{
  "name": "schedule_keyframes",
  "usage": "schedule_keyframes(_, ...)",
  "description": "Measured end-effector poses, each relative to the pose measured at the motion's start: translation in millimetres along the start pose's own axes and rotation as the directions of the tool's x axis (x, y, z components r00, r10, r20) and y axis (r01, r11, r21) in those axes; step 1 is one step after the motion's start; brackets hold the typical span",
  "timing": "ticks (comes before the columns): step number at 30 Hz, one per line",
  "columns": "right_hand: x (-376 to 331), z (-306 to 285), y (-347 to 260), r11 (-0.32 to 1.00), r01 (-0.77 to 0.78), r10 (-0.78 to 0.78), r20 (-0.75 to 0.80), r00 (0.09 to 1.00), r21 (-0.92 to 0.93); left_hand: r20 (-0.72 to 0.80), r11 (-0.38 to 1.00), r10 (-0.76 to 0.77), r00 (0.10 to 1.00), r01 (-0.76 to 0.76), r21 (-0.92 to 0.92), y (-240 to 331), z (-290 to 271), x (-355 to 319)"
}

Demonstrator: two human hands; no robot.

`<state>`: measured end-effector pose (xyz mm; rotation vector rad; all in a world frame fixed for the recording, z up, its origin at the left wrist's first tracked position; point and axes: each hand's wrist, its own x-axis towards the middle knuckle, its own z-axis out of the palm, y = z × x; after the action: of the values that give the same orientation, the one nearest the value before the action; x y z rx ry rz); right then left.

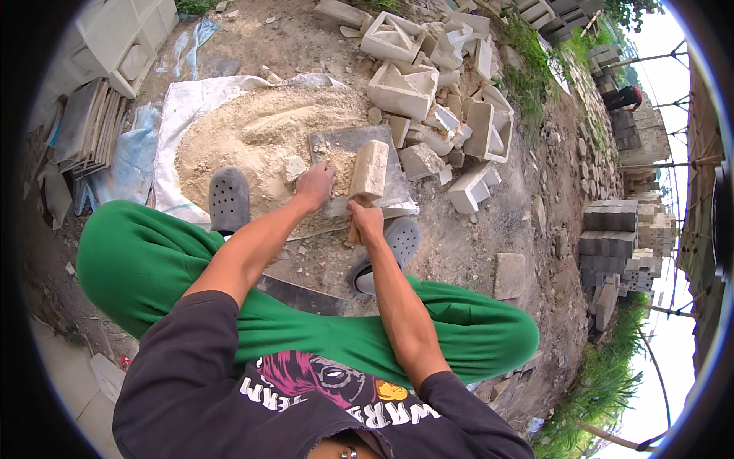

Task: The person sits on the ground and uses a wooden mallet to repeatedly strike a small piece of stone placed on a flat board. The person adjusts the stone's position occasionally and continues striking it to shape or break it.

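My right hand point(367, 217) is wrapped round the handle of a thick wooden mallet point(370, 170), whose pale, dusty head lies over a flat grey slab point(324, 139). My left hand point(315, 185) is at the slab's left edge, its fingers curled down into pale crumbs; whatever they pinch is too small to make out. Beside that hand sits a whitish broken lump point(295, 167). Around and under the slab spreads a heap of crushed, sandy powder point(245, 126) on a white woven sheet point(170, 138).
Broken cream-coloured block moulds point(403, 88) and chunks are piled beyond the slab on the right. My grey clogs point(229, 200) flank the work spot. Flat boards point(84, 126) and blue plastic point(131, 164) lie at left. Grey blocks point(609, 237) are stacked far right; a person point(623, 98) bends beyond them.
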<state>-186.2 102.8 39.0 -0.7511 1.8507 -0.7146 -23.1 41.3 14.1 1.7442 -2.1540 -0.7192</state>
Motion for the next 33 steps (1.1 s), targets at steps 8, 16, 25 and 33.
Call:
schedule_keyframes(8, -9, -5, -7, 0.97, 0.045, -0.052, -0.02, 0.998, -0.237, -0.115, 0.978, 0.095, 0.989, -0.114, -0.175, -17, 6, 14)
schedule_keyframes(16, -19, 8, -68, 0.892, 0.376, -0.383, 0.022, 0.923, -0.249, -0.284, 0.9, -0.235, 0.93, 0.097, -0.426, -27, 0, 7)
schedule_keyframes(25, -7, 23, 0, 0.798, 0.163, -0.165, 0.05, 0.985, -0.58, -0.485, 0.99, -0.104, 0.868, 0.041, -0.139, -27, -24, -4)
schedule_keyframes(33, -25, 13, -69, 0.877, 0.32, -0.321, 0.058, 0.945, -0.359, -0.495, 0.999, 0.006, 0.869, -0.027, -0.035, -48, -11, -27)
